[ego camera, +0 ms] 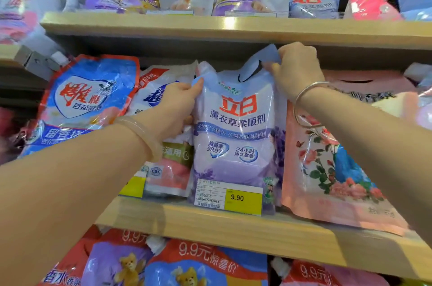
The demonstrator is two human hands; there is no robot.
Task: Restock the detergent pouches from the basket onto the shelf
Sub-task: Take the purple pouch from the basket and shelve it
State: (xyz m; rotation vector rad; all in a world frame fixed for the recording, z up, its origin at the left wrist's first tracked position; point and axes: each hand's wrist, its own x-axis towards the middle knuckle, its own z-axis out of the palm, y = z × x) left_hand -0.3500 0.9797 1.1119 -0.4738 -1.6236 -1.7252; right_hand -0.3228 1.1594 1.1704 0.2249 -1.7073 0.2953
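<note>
Head view: our left hand (pixel 178 108) grips the lavender pouch (pixel 236 136) by its side, our right hand (pixel 297 68) pinches its top; it stands on the shelf (pixel 210 222) below both.

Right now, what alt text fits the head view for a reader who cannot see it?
Both hands hold a lavender detergent pouch upright on the middle wooden shelf: the left hand grips its left edge, the right hand pinches its top handle. Other pouches stand on either side.

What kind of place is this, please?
Most likely a shop aisle for laundry products: wooden shelves packed with detergent pouches, a yellow price tag reading 9.90, and both hands setting a lavender pouch upright.
</note>
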